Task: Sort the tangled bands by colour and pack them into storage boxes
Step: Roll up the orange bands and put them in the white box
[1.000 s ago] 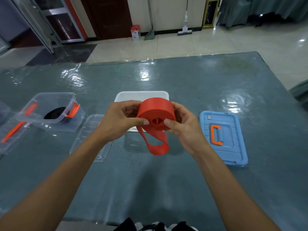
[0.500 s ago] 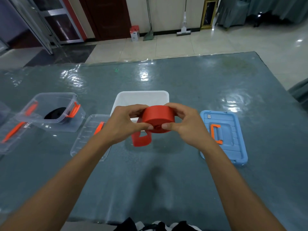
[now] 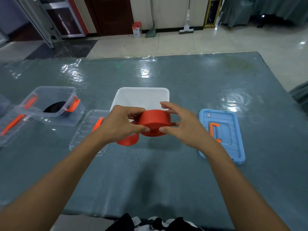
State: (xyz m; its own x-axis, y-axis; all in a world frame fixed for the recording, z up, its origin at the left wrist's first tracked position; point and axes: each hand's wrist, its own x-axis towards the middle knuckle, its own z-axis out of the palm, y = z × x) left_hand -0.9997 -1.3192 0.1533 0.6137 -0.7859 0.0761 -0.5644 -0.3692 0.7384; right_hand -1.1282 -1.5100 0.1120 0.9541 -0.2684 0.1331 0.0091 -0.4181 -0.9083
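Note:
A red band (image 3: 154,122), wound into a thick roll, is held above the table between both hands. My left hand (image 3: 119,125) pinches its left side with thumb and fingers. My right hand (image 3: 181,125) grips the right side, thumb on the front face and fingers over the back. A short loose loop of the band (image 3: 128,140) hangs under my left hand. A white box (image 3: 141,97) stands open just behind the roll. At the left, a clear box with orange latches (image 3: 50,105) holds a black band (image 3: 55,106).
A clear lid with an orange handle (image 3: 88,130) lies left of my hands. A blue lid with an orange handle (image 3: 221,134) lies to the right. Another clear lid (image 3: 10,127) sits at the far left edge. The table has a glossy grey-blue cover (image 3: 150,180).
The loose tail has grown much shorter as the roll was wound. The roll has tipped from facing me to lying flatter, and both hands have lowered slightly.

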